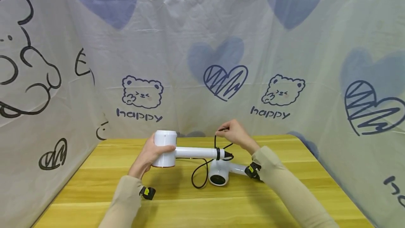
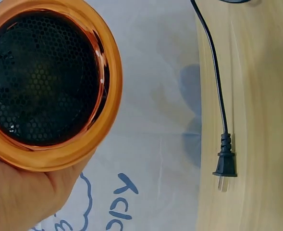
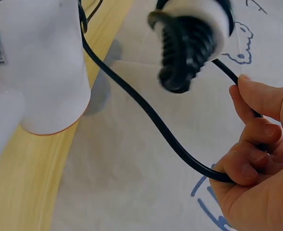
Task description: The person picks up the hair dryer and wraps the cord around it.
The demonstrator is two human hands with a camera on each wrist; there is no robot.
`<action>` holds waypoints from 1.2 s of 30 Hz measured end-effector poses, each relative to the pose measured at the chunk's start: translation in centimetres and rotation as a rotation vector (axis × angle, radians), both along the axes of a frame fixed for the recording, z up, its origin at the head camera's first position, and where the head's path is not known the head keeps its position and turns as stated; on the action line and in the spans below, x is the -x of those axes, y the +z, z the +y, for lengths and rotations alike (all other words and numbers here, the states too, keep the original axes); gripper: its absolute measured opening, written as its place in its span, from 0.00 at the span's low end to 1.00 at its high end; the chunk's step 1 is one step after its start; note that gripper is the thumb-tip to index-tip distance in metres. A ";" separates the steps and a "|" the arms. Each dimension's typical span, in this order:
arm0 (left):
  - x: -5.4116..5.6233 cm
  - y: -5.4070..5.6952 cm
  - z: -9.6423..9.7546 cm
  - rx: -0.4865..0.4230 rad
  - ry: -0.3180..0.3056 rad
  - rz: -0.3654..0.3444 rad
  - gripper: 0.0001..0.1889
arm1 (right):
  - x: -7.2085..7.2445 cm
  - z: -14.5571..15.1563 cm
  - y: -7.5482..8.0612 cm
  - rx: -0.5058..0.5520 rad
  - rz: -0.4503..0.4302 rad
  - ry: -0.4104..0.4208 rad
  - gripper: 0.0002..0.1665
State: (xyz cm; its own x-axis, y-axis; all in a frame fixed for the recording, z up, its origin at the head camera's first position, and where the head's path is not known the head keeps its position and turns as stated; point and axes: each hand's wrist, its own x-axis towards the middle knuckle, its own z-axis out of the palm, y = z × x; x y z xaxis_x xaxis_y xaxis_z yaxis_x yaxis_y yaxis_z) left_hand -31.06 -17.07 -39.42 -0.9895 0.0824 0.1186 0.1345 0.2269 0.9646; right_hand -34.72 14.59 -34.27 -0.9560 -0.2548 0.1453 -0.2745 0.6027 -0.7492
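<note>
A white hair dryer (image 1: pixel 196 152) is raised above the table, its handle pointing right. My left hand (image 1: pixel 152 152) grips it round the barrel; the left wrist view shows its orange-rimmed mesh end (image 2: pixel 113 96). Black cord (image 1: pixel 218 153) is looped round the handle near the ribbed cord sleeve (image 3: pixel 187 53). To the right of the handle's end, my right hand (image 1: pixel 235 133) holds the cord (image 3: pixel 151 113) in curled fingers. Beneath, a second white hair dryer (image 1: pixel 219 171) lies on the table, partly behind the right wrist.
On the wooden table (image 1: pixel 190 207), a cord with a two-pin plug (image 2: pixel 225 163) lies near the back edge. Printed cloth (image 1: pixel 202 115) hangs behind and at both sides. A black camera is strapped to each wrist.
</note>
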 end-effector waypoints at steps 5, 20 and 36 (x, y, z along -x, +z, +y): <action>0.1 0.1 0.2 0.031 0.023 0.015 0.41 | -0.6 -0.4 0.0 -0.017 0.033 0.007 0.08; 0.2 -0.1 0.8 -0.014 0.179 -0.015 0.40 | -1.4 -0.8 -0.5 -0.062 0.161 -0.007 0.08; 0.1 0.1 0.8 -0.127 0.297 -0.032 0.41 | -1.9 -1.0 -0.4 -0.084 0.207 0.014 0.13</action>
State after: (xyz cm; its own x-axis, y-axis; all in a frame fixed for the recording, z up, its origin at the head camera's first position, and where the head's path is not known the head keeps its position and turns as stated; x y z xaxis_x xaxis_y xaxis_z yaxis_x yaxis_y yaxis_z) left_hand -31.14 -16.22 -39.30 -0.9715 -0.2236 0.0780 0.0499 0.1290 0.9904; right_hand -32.86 13.63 -34.64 -0.9043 -0.2876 0.3153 -0.4259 0.6559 -0.6232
